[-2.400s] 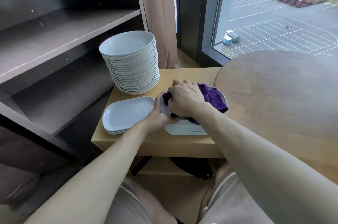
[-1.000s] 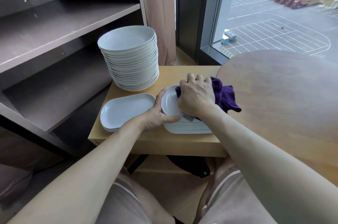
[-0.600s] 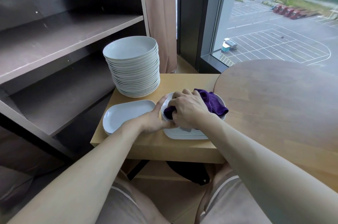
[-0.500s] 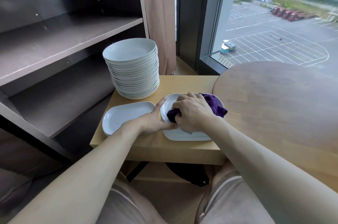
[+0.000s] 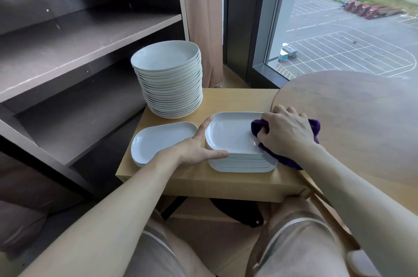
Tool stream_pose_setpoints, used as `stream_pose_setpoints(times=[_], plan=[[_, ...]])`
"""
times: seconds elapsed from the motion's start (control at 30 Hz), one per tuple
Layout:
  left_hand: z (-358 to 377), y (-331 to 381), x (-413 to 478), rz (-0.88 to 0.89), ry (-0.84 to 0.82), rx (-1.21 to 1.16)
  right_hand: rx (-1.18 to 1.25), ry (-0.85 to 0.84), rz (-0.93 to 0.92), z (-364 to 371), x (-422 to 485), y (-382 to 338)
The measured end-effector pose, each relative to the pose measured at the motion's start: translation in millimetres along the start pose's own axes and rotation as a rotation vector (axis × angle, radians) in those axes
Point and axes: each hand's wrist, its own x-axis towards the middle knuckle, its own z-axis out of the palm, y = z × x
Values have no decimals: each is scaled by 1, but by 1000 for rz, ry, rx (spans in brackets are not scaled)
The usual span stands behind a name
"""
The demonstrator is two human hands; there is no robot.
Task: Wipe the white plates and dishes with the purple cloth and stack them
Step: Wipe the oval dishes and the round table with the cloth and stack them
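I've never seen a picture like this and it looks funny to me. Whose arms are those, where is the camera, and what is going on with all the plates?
There is no machine here, just a person working with bare hands. The camera sits on the person's head and looks down, so you see what they see. That is the only view.

On the small wooden table are a tall stack of round dishes, a low pile of flatter plates and a stack of squarish plates. The left hand lies with straight fingers against that stack's corner, steadying it. The right hand grips a purple cloth and presses it on the top plate to wipe it. A round table is beside it, and a window is behind.
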Motion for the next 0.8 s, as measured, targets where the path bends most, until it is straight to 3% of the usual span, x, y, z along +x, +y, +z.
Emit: stream_pose_setpoints(times=[0.27, 0.5, 0.8], plan=[[5, 2, 1, -37, 10, 110, -49, 31, -11, 4, 18, -32], [3, 4, 0, -49, -11, 100, 3, -46, -40, 1, 25, -74], [0, 7, -1, -3, 1, 63, 66, -154, -232, -13, 15, -109]])
